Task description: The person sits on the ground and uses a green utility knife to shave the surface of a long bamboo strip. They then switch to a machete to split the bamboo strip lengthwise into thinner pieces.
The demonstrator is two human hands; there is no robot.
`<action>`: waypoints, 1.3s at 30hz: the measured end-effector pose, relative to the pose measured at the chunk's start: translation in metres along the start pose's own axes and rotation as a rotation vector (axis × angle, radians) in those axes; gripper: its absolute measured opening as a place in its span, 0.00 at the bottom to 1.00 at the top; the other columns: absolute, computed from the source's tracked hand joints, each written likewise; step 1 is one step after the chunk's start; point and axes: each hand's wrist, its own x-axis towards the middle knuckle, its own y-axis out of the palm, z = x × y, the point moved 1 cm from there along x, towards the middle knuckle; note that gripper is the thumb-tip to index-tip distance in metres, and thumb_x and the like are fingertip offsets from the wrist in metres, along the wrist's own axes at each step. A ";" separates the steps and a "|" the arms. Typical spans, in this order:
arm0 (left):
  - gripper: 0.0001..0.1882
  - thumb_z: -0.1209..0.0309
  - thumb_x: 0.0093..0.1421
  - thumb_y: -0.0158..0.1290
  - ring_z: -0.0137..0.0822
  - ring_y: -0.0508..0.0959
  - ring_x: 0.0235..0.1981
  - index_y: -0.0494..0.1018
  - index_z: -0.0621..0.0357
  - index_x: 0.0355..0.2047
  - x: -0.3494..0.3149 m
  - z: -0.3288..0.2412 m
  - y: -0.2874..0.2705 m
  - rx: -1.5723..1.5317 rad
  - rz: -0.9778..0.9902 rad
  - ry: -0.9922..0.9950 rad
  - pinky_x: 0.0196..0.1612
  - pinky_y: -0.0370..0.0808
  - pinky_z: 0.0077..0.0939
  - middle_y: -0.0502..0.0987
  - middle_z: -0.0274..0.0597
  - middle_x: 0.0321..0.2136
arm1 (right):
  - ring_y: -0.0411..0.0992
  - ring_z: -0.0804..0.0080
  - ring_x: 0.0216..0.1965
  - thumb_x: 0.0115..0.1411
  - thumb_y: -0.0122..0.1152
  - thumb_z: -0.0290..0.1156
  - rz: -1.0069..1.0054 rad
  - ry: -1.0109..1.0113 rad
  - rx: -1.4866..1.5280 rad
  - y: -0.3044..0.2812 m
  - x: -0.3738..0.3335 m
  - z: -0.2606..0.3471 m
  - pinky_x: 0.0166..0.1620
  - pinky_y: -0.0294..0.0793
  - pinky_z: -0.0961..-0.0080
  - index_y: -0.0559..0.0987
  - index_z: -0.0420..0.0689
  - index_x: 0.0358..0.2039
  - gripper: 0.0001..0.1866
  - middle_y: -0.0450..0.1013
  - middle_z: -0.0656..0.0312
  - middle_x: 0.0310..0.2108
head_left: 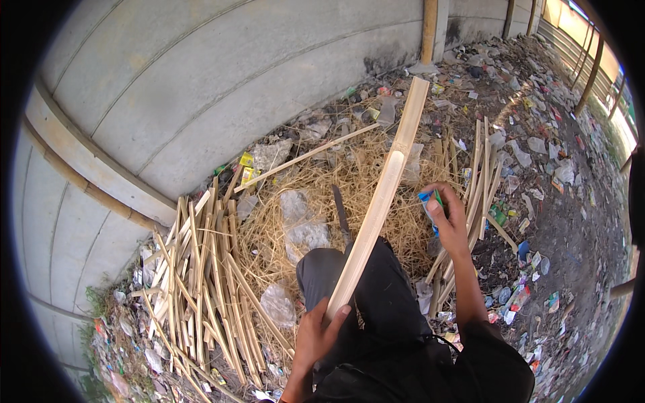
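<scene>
My left hand (320,336) is closed around the near end of a wide split bamboo slat (381,195). The slat slants up and away over my dark-trousered knees, its pale inner face showing a node partway along. To the right of it, my right hand (449,218) pinches a crumpled blue and green plastic wrapper (428,207) between thumb and fingers, apart from the slat. A dark, narrow blade (340,208), like a machete's, sticks out beyond my knees, left of the slat; its handle is hidden.
On the left lies a big heap of bamboo strips (208,289). More long strips (478,181) lie at the right. Straw-like shavings (363,164) cover the ground ahead, with scattered plastic litter (531,154) around. A grey concrete wall (201,87) closes off the far left.
</scene>
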 end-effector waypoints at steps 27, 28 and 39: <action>0.17 0.64 0.80 0.46 0.25 0.72 0.19 0.77 0.65 0.42 0.022 -0.040 0.008 -0.354 0.070 0.109 0.24 0.69 0.25 0.73 0.35 0.20 | 0.77 0.67 0.22 0.60 0.74 0.49 0.248 -0.442 -0.435 0.045 -0.045 0.075 0.25 0.74 0.69 0.83 0.52 0.41 0.17 0.76 0.67 0.27; 0.17 0.64 0.80 0.46 0.25 0.72 0.19 0.77 0.65 0.41 0.023 -0.041 0.008 -0.331 0.057 0.112 0.24 0.69 0.26 0.73 0.35 0.19 | 0.77 0.67 0.21 0.60 0.74 0.49 0.245 -0.457 -0.444 0.047 -0.047 0.075 0.25 0.74 0.69 0.83 0.52 0.42 0.17 0.76 0.67 0.26; 0.18 0.64 0.79 0.46 0.36 0.76 0.16 0.77 0.64 0.36 0.021 -0.053 0.006 -0.193 -0.055 0.140 0.24 0.70 0.33 0.74 0.42 0.17 | 0.74 0.67 0.18 0.55 0.79 0.46 0.226 -0.484 -0.448 0.055 -0.050 0.083 0.22 0.71 0.70 0.83 0.48 0.37 0.18 0.75 0.65 0.22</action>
